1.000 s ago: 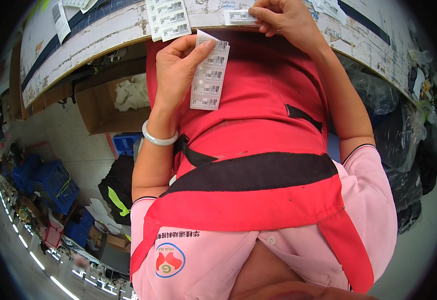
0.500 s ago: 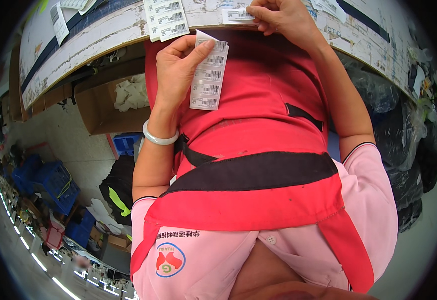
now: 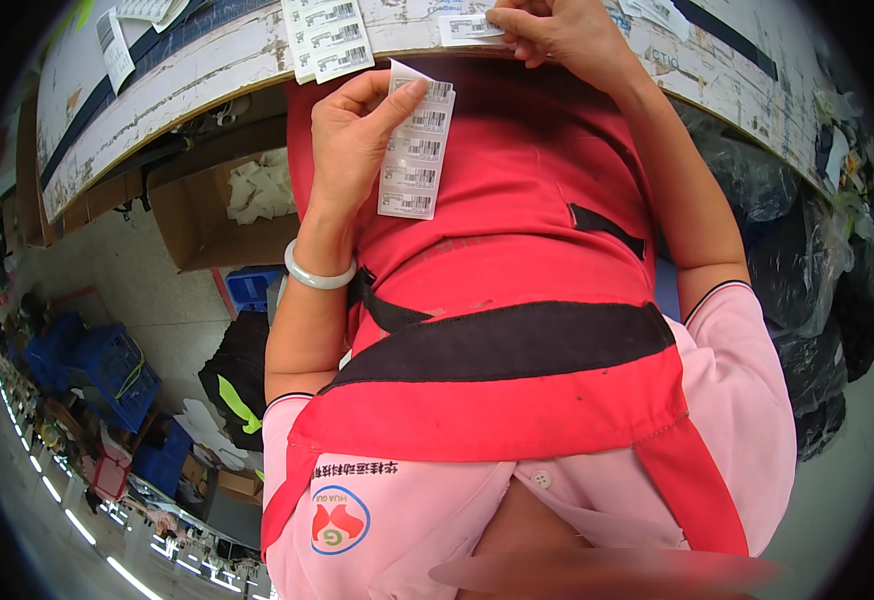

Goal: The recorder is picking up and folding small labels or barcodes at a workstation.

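Note:
My left hand is closed on a strip of white barcode labels, pinching its upper end between thumb and fingers. The strip hangs over my red apron, and its top corner is folded over. Over at the table's front edge, my right hand pinches the right end of a small white barcode label that lies on the tabletop. Between the hands' sides of the table, left of that label, sheets of barcode labels lie overlapping near the edge.
The worn white table runs across the top of the view. More label strips lie at its far left. Below it stands a cardboard box with crumpled pale material. Blue crates stand at left; dark plastic bags fill the right side.
Almost nothing has moved. The table and the labels on it sit slightly higher and farther left in view, and my right hand has shifted slightly left with the small label.

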### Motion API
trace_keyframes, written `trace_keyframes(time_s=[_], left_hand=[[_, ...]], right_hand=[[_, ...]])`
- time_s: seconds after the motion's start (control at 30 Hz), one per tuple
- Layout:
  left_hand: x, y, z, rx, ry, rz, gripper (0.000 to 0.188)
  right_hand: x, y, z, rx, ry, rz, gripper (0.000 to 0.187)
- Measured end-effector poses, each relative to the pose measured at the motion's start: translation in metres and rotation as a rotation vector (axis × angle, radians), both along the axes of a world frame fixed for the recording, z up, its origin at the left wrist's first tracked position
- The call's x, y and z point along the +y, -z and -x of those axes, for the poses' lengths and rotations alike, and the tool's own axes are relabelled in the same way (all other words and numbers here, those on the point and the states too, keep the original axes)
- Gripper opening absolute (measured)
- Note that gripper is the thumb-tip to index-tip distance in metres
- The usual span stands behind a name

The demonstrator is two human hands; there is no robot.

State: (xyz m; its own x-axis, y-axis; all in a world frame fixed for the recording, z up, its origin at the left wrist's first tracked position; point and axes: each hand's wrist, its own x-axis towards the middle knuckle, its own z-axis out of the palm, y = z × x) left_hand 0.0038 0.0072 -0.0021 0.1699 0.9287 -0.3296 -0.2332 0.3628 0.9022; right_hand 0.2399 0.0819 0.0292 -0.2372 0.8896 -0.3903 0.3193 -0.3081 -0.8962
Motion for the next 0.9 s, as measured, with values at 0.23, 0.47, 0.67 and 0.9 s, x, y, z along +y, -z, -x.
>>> trace_keyframes(time_s=[0.23, 0.47, 0.67, 0.9], left_hand=[[0.000, 0.001, 0.001, -0.019, 0.003, 0.003, 0.019], [0.001, -0.001, -0.003, -0.005, -0.002, 0.021, 0.018], [0.000, -0.006, -0.002, 0.002, -0.014, 0.034, 0.015], [0.001, -0.010, -0.001, -0.040, -0.041, 0.034, 0.013]], right_hand=[[0.000, -0.004, 0.004, -0.025, 0.002, -0.017, 0.014], [-0.005, -0.006, 0.008, -0.136, -0.023, -0.140, 0.015], [-0.009, -0.005, -0.029, 0.094, 0.116, -0.146, 0.014], [0.015, 0.016, -0.147, -0.262, 0.454, -0.381, 0.015]])
